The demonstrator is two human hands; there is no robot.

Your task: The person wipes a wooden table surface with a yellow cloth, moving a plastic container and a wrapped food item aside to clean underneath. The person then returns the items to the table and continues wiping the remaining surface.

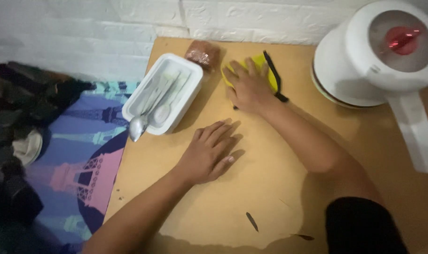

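Note:
My right hand [247, 88] presses flat on a yellow cloth [263, 66] at the back of the wooden table [251, 197], fingers spread over it. A black strap or cord [275, 75] lies along the cloth's right side. My left hand [208, 151] rests palm down on the bare tabletop, fingers apart, holding nothing. Just left of the cloth stands a white rectangular tray [185, 101] with spoons [145, 117] in it.
A white electric kettle [378, 56] with its lid open stands at the back right. A brown wrapped packet [203, 51] lies behind the tray. A white brick wall runs behind. On the floor at left lie a patterned mat [82, 155] and dark clothes [21, 99].

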